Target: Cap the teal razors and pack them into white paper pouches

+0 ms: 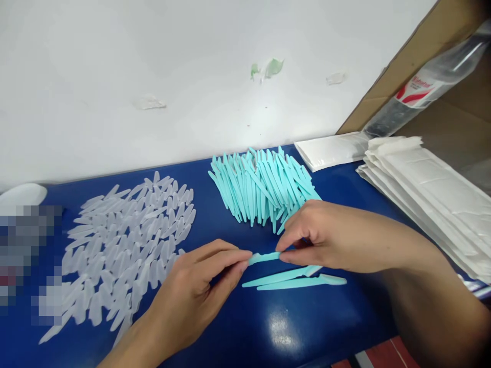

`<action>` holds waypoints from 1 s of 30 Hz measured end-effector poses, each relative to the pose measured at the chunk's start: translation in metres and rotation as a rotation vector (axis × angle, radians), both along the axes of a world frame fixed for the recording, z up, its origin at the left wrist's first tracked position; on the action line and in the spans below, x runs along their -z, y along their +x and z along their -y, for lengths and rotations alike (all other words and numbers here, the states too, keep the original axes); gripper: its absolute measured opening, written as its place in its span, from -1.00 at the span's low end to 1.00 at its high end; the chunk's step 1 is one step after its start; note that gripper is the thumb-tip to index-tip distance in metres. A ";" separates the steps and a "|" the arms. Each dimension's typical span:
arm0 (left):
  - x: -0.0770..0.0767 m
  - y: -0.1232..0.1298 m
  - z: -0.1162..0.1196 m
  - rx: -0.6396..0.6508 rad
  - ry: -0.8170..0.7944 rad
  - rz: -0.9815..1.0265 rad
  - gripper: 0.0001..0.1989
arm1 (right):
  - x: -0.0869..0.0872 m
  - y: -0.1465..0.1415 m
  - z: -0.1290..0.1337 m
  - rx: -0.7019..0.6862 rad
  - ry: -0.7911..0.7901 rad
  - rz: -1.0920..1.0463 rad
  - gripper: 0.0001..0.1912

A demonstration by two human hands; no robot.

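The left hand [203,283] and right hand [316,232], pinched narrow, hold one turquoise tool [267,257] between them.

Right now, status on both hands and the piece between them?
Left hand, right hand: both pinching one turquoise stick. Two loose sticks lying close by. Nothing seen blocking either hand.

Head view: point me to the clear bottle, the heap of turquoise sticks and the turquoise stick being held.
Clear bottle [422,91]: head view, on its labelled middle.
Turquoise heap [264,186]: head view, near its middle.
Held turquoise stick [267,256]: head view, on its exposed stretch.
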State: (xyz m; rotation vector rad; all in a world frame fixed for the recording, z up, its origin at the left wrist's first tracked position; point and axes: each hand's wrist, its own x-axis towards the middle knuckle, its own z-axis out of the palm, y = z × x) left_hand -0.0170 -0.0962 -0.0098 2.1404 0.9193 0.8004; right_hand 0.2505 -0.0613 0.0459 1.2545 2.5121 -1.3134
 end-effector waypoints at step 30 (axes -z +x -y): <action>0.022 0.029 0.025 0.014 0.474 -0.484 -0.66 | 0.001 0.056 -0.020 0.590 0.362 0.127 -0.60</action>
